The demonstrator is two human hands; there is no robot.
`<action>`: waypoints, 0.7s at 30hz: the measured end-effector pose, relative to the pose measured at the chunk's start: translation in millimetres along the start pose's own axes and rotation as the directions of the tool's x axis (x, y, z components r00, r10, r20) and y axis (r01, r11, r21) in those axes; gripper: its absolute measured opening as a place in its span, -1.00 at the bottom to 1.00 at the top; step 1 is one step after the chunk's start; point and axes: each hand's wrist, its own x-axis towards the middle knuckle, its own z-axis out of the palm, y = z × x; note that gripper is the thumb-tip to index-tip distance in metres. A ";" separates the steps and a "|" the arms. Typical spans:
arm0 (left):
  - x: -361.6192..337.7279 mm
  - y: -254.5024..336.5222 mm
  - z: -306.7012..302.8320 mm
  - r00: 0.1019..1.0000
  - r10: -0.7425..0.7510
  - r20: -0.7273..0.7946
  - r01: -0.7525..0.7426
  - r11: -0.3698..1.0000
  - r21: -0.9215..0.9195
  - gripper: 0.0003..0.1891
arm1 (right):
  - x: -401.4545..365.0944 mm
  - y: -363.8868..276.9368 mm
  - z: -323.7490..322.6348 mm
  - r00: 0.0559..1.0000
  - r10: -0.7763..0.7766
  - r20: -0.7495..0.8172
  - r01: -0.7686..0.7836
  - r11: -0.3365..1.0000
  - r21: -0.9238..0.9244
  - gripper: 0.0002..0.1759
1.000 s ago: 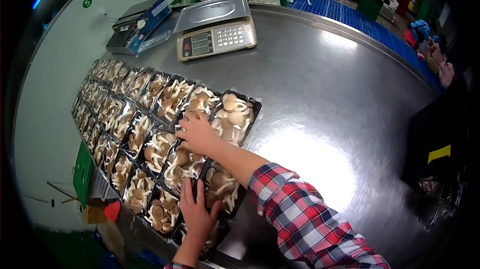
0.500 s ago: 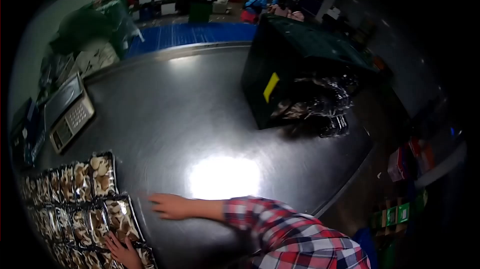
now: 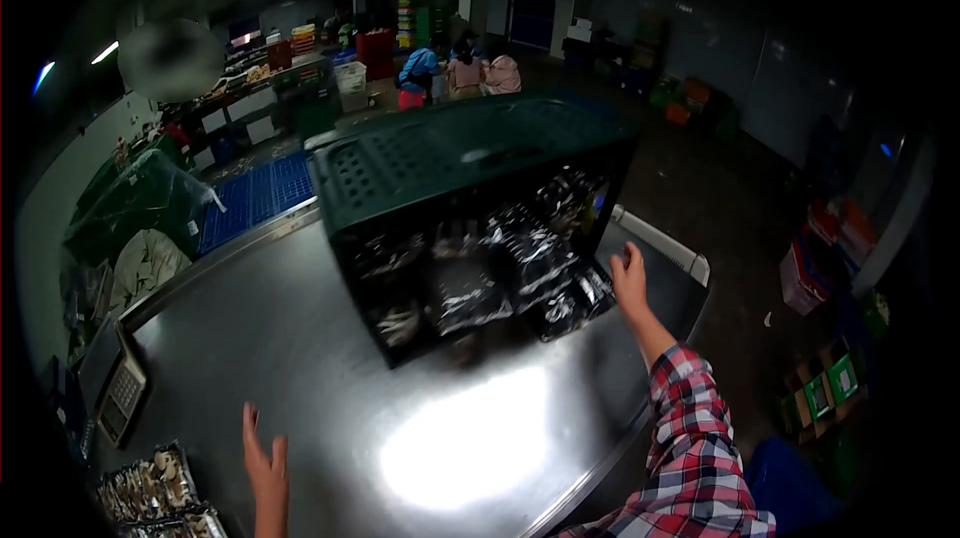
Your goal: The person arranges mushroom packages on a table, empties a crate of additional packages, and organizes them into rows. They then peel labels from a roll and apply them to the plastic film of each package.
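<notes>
A dark green plastic crate (image 3: 480, 143) lies on its side on the metal table, its opening towards me. Inside are several shiny black-and-clear packets (image 3: 470, 293), some jutting out at the lower edge. My right hand (image 3: 630, 283) is by the crate's right side, close to the packets, fingers apart and nothing in them. Over the left part of the table my left hand (image 3: 265, 458) is raised with thumb and fingers spread, also holding nothing. Rows of flat packets with brown and cream contents (image 3: 150, 483) lie at the lower left, partly cut off by the view.
A scale (image 3: 122, 393) with a keypad stands at the table's left edge. Beyond the metal table (image 3: 250, 308) is a blue slatted surface (image 3: 255, 200). Several people (image 3: 465, 70) are together at the back. Red and white boxes (image 3: 805, 263) stand at the right.
My view has swung up and right. The right hand has gone from near the packet rows to the crate's right side; the left has lifted off the packets. The crate's opening now faces me.
</notes>
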 end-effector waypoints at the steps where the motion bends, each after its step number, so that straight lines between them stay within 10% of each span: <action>1: 28.4 22.0 32.1 0.996 0.090 -0.017 -0.091 0.990 -0.107 -0.39 | 34.7 18.6 1.7 0.999 -0.030 -0.021 0.030 1.000 -0.004 -0.44; 11: 192.0 118.3 215.2 0.690 -0.019 -0.723 -0.249 0.933 -0.262 -0.65 | 202.7 57.9 45.3 0.854 0.363 0.373 -0.498 0.779 0.381 -0.25; 16: 245.1 95.7 200.4 0.686 0.041 -0.727 -0.265 0.944 -0.197 -0.65 | 184.3 49.5 64.6 0.833 0.411 0.369 -0.546 0.712 0.440 -0.41; 21: 333.9 -8.5 127.5 0.915 -0.161 -0.370 0.126 0.985 -0.117 -0.63 | 56.5 -21.4 49.4 0.883 0.402 0.241 -0.459 0.638 0.618 -0.50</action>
